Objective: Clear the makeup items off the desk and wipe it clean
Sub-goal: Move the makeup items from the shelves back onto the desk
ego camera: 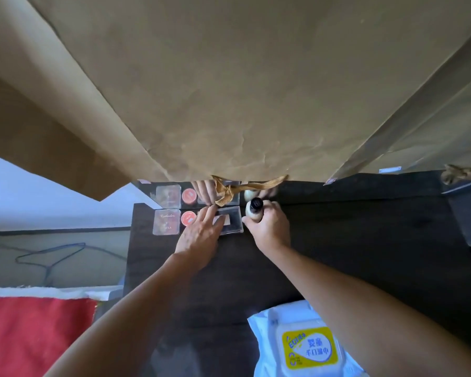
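On the dark wooden desk (337,240) my right hand (269,227) grips a small cream bottle (253,212) with a black cap, held upright near the back edge. My left hand (201,232) lies on a clear rectangular compact case (230,220), fingers spread over its left part. Left of it sit a small round orange pot (188,218) and a clear square eyeshadow palette (166,222). A mirror at the back of the desk repeats these items.
A large brown paper bag (242,91) with a golden ribbon handle (226,194) hangs over the upper view, hiding what lies behind. A pack of wet wipes (305,344) lies at the desk's near edge. Red cloth (33,333) lies lower left.
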